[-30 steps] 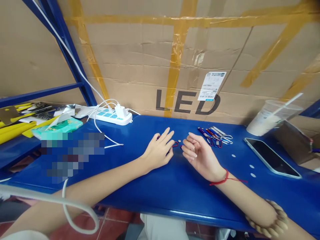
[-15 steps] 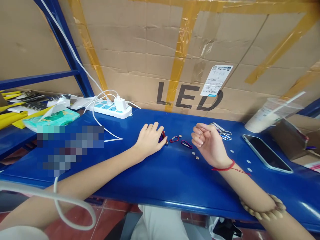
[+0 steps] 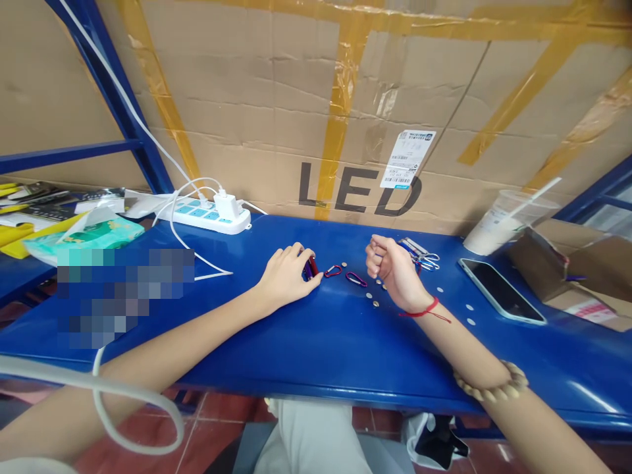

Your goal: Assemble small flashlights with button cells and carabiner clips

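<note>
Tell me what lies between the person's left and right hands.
In the head view, a red clip, a purple clip and several small round discs lie on the blue table between the left hand and the right hand.

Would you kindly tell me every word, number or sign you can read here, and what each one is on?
"LED": printed in large dark letters on the big cardboard sheet.
White label on that cardboard: print and barcodes, too small to read.
Plastic cup: faint print, too blurred to read.
Red-and-white patch on the open box: unreadable.
Dark packets at the far left: print too small to read.
</note>
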